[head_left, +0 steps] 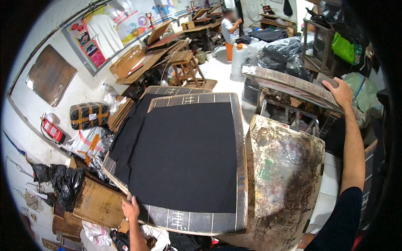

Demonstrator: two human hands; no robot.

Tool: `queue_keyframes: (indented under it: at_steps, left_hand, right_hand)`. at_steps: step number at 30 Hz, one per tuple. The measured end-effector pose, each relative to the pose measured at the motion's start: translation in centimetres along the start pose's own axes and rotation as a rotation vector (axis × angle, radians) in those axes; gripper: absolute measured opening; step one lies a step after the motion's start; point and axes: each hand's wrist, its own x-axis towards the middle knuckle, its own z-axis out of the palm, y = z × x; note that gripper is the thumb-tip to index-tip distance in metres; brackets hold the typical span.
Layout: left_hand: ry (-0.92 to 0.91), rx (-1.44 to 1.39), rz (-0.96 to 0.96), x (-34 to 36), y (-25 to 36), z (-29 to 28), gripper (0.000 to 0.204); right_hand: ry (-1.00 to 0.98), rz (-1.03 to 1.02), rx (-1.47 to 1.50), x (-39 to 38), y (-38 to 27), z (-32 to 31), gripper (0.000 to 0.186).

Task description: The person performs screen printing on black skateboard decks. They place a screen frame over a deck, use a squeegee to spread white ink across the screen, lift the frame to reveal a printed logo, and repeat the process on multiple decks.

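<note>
A black cloth (188, 154) lies over a dark board (197, 220) marked with white lines, in front of me. My left hand (131, 208) is closed on the edge of a board (116, 179) at the near left corner, where the cloth is draped in folds. My right hand (340, 93) reaches far right and grips the upper edge of a tilted wooden frame (289, 83), next to a small wooden block there. The fingertips on the far side of that edge are partly hidden. Between the hands stands a paint-stained board (284, 175).
A wooden stool (183, 62) and a bench with boards stand at the back left. A person (230, 31) stands at the far end. Plastic-wrapped bundles (278, 50) are piled at the back right. A fire extinguisher (52, 130) and a taped black package (89, 116) are at the left wall.
</note>
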Motion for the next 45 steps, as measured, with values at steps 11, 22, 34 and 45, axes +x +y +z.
queue_keyframes:
  at_steps: [11,22,34,45]
  left_hand:
    - [-0.021,-0.711,-0.052,-13.0,1.1,2.5,0.058]
    - [-0.386,-0.632,0.226,-18.0,1.8,6.3,0.059]
    - [-0.815,-0.282,0.490,-22.9,9.0,7.0,0.070]
    - [-0.839,-0.227,0.467,-22.5,12.4,6.6,0.078]
  right_hand:
    - [0.003,-0.024,-0.026,0.0,-0.2,0.1,0.098]
    - [0.029,-0.075,-0.008,-1.3,0.0,0.6,0.095]
    - [0.041,-0.063,-0.019,-0.3,0.8,1.5,0.097]
    - [0.011,-0.052,0.044,1.4,0.0,0.0,0.100]
